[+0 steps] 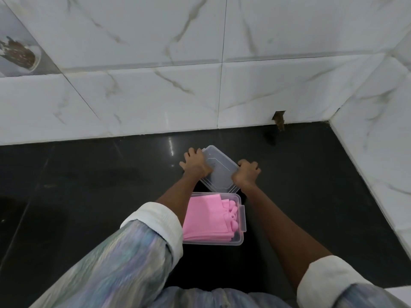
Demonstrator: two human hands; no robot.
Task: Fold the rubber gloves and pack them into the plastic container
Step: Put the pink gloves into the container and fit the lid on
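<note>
A clear plastic container (241, 216) sits on a dark glossy counter (89, 185), open at the top, with folded pink gloves (204, 218) lying inside it. The glove fingers bunch toward the container's right wall; how many gloves are stacked there cannot be told, and the container's left side is hidden behind the left forearm.

Just beyond the container, both hands hold a clear lid (219, 172), which is turned at an angle to the box. The left hand (195, 163) lies on the lid's far-left edge with its fingers curled over the rim, and it covers that corner. The right hand (245, 172) grips the lid's right edge with its fingers closed round it; the fingertips are out of sight beneath. Whether the lid rests on the counter or is lifted off it is hard to judge.

Rolled-up sleeves (155, 221) with white cuffs fill the bottom of the view and are blurred. White marble-look tiles (155, 96) rise behind the counter, with a small chipped hole (279, 120) at their base.
</note>
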